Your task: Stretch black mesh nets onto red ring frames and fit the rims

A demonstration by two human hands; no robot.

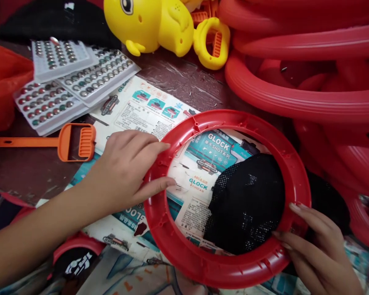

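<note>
Red plastic ring (184, 246) sits flat at centre-right in my head view, lying on printed toy-packaging cards (147, 110); its underside faces up, with small ribs and pegs showing along the inner wall. Black mesh fabric (246, 205) fills the right half of the opening and runs under the ring's right rim; the left half is open, cards visible through it. My left hand (123, 172) rests on the ring's left rim, fingers spread apart, index lying across the top of the rim, another fingertip reaching past the inner edge onto the card below; it presses, with nothing gripped. My right hand (320, 254) is at the lower-right rim, fingers loosely extended and apart, fingertips touching the rim where the mesh meets it; can't tell if it pinches the mesh edge. Just beyond the ring, on the right, a stack of matching red rings (310, 73) leans up, taking the whole upper-right corner. Left of my left hand, an orange plastic handle piece (76, 141) lies on the dark tabletop (33, 172). Further back on the left, three trays of button cells (67, 78) overlap. A yellow duck toy (153, 24) lies at top centre, with a yellow handle loop (212, 45) beside it.
</note>
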